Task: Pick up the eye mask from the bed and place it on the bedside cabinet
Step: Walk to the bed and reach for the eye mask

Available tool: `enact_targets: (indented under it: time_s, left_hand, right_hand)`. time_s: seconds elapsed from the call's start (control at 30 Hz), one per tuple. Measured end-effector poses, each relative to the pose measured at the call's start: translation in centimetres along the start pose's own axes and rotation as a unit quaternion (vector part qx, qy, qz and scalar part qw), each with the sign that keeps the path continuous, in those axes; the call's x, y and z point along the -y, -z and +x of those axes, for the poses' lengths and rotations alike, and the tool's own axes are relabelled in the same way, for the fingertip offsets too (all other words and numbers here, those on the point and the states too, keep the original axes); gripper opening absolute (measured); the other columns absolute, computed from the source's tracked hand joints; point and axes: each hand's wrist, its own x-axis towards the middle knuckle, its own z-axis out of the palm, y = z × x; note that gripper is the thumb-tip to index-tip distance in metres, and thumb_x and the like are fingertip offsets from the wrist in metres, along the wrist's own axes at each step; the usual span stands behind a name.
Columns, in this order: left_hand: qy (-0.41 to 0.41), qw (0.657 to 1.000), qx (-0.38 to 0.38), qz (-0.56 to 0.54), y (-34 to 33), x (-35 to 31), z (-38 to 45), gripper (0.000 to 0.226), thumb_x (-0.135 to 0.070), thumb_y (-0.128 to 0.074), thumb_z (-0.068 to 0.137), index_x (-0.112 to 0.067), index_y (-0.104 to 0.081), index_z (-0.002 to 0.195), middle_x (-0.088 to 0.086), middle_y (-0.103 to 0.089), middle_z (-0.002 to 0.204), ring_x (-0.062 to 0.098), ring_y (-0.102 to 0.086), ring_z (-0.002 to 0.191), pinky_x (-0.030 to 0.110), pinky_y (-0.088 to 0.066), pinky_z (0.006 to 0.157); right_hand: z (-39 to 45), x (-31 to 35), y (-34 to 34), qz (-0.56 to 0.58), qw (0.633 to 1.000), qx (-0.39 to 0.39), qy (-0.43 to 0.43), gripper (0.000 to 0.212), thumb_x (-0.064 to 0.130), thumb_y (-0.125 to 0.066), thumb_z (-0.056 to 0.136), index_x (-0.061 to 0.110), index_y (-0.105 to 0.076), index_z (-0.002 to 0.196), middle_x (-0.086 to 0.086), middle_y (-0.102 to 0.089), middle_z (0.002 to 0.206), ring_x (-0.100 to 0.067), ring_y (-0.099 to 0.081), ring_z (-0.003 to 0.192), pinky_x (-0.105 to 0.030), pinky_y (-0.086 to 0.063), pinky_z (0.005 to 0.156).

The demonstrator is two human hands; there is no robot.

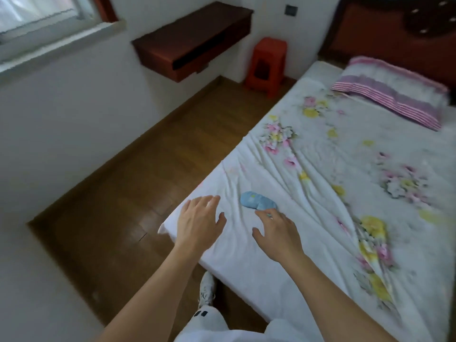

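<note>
1. I am reaching: the light blue eye mask is lying on the bed at lower centre.
2. Right hand is spread, fingertips just beside it; left hand is hovering open, empty.
3. Next, I judge, pinching the mask and carrying it to the cabinet at upper centre.

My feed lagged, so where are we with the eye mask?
Nothing is done yet: the eye mask lies on the bed. In hand: the right hand is open, fingertips at its near edge; the left hand hovers open beside it. Left: grasping, lifting, and carrying it to the cabinet.
</note>
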Motion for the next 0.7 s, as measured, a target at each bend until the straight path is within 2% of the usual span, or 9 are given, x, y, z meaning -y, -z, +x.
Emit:
enact_targets:
  time_s: [0.3, 0.4, 0.53, 0.7]
  left_hand:
    - [-0.174, 0.982, 0.068, -0.032, -1.8, 2.5, 12.6, 0.047, -0.042, -0.049, 0.093, -0.020, -0.053, 0.135, 0.001, -0.064, 0.134, 0.022, -0.057, 0.122, 0.039, -0.042, 0.105]
    - [-0.193, 0.975, 0.097, -0.051, -3.6, 2.4, 15.4, 0.046, -0.038, -0.054, 0.092, -0.019, -0.055, 0.133, 0.003, -0.065, 0.133, 0.024, -0.059, 0.119, 0.040, -0.046, 0.102]
    - [-0.211, 0.965, 0.152, -0.032, -6.7, 1.7, 17.8, 0.047, -0.038, -0.050, 0.094, -0.021, -0.048, 0.138, 0.003, -0.055, 0.144, 0.022, -0.051, 0.129, 0.037, -0.042, 0.106]
    - [-0.231, 0.958, 0.171, -0.013, -10.6, 0.2, 20.1, 0.047, -0.030, -0.053, 0.091, -0.019, -0.050, 0.136, 0.003, -0.054, 0.145, 0.023, -0.048, 0.131, 0.037, -0.040, 0.107]
  right_hand:
    - [6.1, 2.1, 1.3, 0.025, 0.986, -0.028, -0.160, 0.053, 0.043, -0.052, 0.095, 0.024, -0.047, 0.144, 0.000, -0.050, 0.146, -0.024, -0.055, 0.123, -0.037, -0.044, 0.104]
    - [7.1, 1.1, 1.2, 0.024, 0.980, -0.029, -0.195, 0.051, 0.042, -0.052, 0.095, 0.026, -0.048, 0.144, 0.002, -0.052, 0.144, -0.021, -0.056, 0.122, -0.036, -0.044, 0.103]
    - [8.9, -1.2, 0.6, 0.030, 0.972, -0.023, -0.231, 0.050, 0.042, -0.051, 0.095, 0.026, -0.048, 0.143, 0.003, -0.053, 0.142, -0.019, -0.057, 0.121, -0.034, -0.046, 0.101]
    - [11.7, -4.3, -1.7, 0.043, 0.971, 0.006, -0.234, 0.051, 0.040, -0.050, 0.096, 0.024, -0.046, 0.144, 0.001, -0.050, 0.145, -0.020, -0.055, 0.123, -0.032, -0.045, 0.101]
